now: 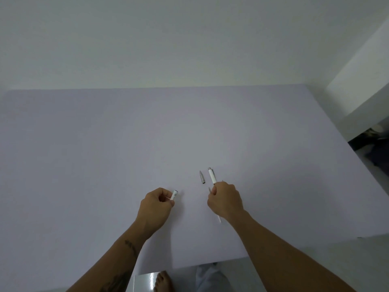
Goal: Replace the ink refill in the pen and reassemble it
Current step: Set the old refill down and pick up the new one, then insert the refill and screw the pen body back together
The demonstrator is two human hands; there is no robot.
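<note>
While the left hand (156,204) pinches a short white barrel section (174,194), the right hand (226,200) closes around a thin refill (219,219). On the bench (105,144), at 12 o'clock from the right hand, lie the metal tip (202,177) and the clip section (212,175), unobstructed.

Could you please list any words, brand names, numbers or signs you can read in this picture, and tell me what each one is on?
None can be read.
The white barrel piece in the left hand bears a faint grey mark, too small and blurred to read.
The clip half, the silver tip and the table show no print.
</note>
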